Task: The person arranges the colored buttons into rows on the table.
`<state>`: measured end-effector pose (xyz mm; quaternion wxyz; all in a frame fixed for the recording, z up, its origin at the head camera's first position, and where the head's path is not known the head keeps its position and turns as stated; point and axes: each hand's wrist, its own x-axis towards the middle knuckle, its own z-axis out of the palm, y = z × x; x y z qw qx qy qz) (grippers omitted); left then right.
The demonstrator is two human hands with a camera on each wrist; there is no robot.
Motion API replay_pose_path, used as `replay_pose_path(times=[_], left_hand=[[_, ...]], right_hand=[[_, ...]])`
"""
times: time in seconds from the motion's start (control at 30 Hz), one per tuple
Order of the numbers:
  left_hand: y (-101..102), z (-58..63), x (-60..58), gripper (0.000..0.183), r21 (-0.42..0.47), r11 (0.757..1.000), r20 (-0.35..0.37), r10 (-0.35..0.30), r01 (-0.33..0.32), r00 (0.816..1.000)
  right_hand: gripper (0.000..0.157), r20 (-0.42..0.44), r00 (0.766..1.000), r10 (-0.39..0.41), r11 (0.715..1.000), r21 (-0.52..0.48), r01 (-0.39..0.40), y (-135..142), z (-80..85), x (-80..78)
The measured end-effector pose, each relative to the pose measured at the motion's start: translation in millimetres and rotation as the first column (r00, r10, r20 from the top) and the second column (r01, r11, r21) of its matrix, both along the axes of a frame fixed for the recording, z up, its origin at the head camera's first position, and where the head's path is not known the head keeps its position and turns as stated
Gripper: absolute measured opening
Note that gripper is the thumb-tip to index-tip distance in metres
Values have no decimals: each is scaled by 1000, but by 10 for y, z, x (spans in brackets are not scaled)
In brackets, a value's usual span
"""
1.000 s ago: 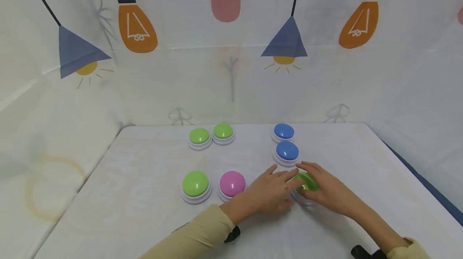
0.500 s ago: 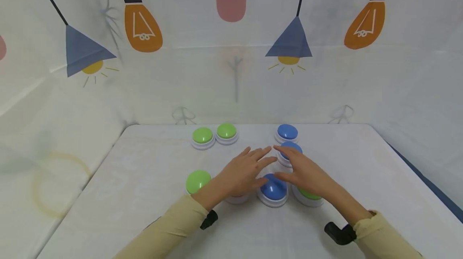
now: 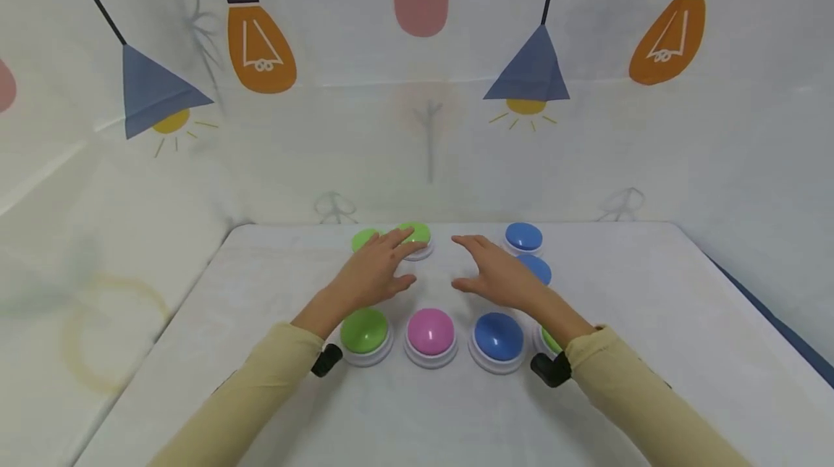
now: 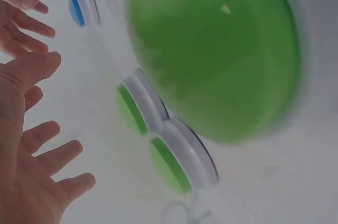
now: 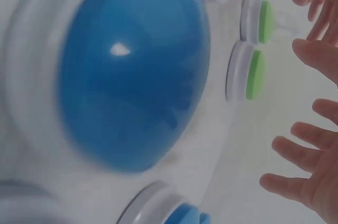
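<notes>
Both hands hang in the air over the white table, fingers spread and holding nothing. In the head view my left hand (image 3: 371, 269) is above the front green push button (image 3: 363, 329) and overlaps the two back green buttons, one (image 3: 415, 233) mostly visible, the other (image 3: 362, 238) partly hidden. My right hand (image 3: 500, 275) is above the front blue button (image 3: 498, 336), beside the rear blue buttons (image 3: 524, 235). A pink button (image 3: 431, 331) stands between the front green and blue ones. My right wrist partly hides another green button (image 3: 550, 339) at the row's right end.
All the buttons have round white bases and domed caps. The white table (image 3: 417, 416) meets a white printed cloth (image 3: 365, 148) at its back edge. Black wrist mounts (image 3: 551, 369) hang below both wrists.
Both hands were at the right-hand green button, the right hand's fingers on it. They have lifted off, moved left and spread apart, uncovering the front blue and pink buttons.
</notes>
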<state>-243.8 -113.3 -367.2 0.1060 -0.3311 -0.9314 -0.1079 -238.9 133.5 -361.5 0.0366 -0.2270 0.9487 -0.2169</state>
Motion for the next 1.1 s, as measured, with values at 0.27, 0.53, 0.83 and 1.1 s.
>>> replay_pose_path(times=[0.27,0.53,0.83,1.1], left_hand=[[-301,-78,-168,53,41,995,83,92,-96,992],[-587,-236,-323,64,85,978,131,179,-191,975],[-734,-332,-430,65,119,964,191,211,-236,959],[-689,-371,-471,61,107,962,238,221,-251,946]], right_hand=[[75,28,1000,3,999,34,-4,-414,-68,-253],[75,-50,996,75,989,130,-68,-824,-101,-536],[78,-10,998,54,986,156,-52,-1201,-94,-788],[77,-2,1000,14,988,152,-14,-1352,-75,-921]])
